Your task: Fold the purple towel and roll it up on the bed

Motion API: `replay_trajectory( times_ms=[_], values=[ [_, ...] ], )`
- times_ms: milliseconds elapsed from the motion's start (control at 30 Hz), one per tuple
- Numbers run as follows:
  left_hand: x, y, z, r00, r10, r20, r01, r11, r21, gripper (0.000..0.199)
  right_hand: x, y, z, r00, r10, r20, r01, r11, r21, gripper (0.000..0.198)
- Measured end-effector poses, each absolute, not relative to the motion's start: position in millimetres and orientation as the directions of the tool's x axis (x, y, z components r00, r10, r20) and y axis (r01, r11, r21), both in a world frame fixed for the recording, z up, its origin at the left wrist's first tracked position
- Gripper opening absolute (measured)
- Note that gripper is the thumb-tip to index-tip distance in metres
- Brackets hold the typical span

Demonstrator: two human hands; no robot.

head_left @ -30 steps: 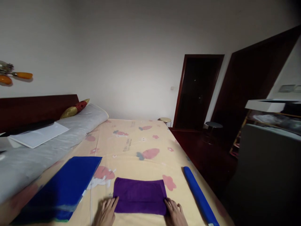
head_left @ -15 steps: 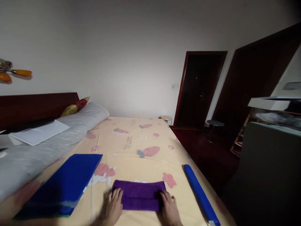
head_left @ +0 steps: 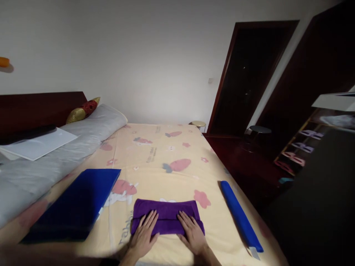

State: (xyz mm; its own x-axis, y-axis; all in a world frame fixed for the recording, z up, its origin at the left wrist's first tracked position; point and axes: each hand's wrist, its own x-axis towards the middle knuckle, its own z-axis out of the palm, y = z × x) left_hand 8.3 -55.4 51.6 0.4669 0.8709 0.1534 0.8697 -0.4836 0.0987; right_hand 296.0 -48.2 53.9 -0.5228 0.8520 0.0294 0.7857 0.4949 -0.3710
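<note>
A folded purple towel (head_left: 169, 210) lies on the bed near its front, with a fold line running across its width. My left hand (head_left: 144, 233) rests flat on the towel's left half, fingers stretched forward. On the right half, my right hand (head_left: 193, 232) lies the same way, palm down. Neither hand grips the cloth. To the left is a flat, folded blue cloth (head_left: 77, 203). Along the bed's right side lies a long, narrow blue roll or folded strip (head_left: 240, 216) with a pale tag at its near end.
The bed has a yellow patterned sheet (head_left: 155, 173). A grey rolled quilt (head_left: 55, 166) runs along the left, carrying a white sheet or folder (head_left: 47, 144) and a red-gold cushion (head_left: 84, 111). Beyond the right edge stand stools (head_left: 260, 129) and a shoe rack (head_left: 296, 151).
Both hands have moved from the towel's side edges inward onto its top, their fingers now flat. The camera view has shifted, showing more of the shoe rack.
</note>
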Motion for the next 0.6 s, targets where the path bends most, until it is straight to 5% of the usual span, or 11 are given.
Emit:
replay_trajectory(
  times_ms=[267,600],
  values=[
    [17,-59,49,0.458,0.835,0.305,0.885,-0.461,-0.067,0.066,301,-46,23,-0.502,0.848,0.170,0.805,0.530,-0.267,0.069],
    [12,-57,35,0.436,0.848,0.300,0.892,-0.452,-0.016,0.065,304,-45,16,-0.507,0.833,0.222,0.806,0.550,-0.219,0.071]
  ],
)
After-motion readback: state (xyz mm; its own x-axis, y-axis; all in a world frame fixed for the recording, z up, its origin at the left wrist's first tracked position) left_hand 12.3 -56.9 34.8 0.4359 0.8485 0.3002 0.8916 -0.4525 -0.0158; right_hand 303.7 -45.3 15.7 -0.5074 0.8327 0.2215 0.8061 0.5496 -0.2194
